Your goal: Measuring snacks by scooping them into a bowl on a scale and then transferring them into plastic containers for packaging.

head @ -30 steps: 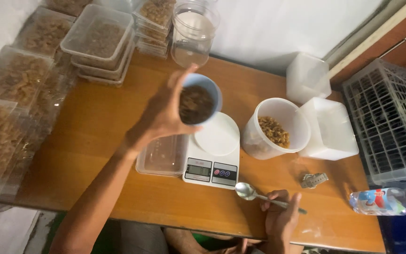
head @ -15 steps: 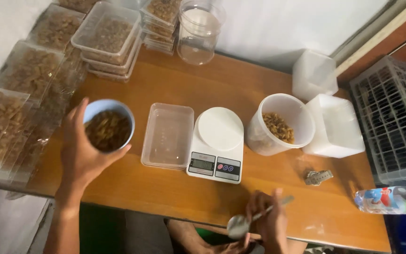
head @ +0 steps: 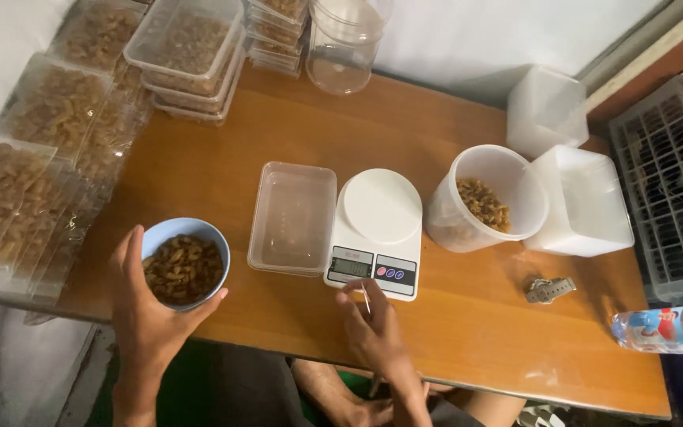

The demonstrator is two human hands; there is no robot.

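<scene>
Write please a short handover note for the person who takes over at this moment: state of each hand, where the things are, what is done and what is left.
Left hand: holds the blue bowl, full of brown pieces, over the front left edge of the table.
Right hand: at the front of the white scale, a thin spoon handle between its fingers; the spoon's bowl is hidden.
Things: the clear tray lies empty, left of the scale. The scale's platform is bare. The white tub to the right holds more pieces.
Done: bowl filled.
Left: the tray is not yet filled; nothing is on the scale.
</scene>
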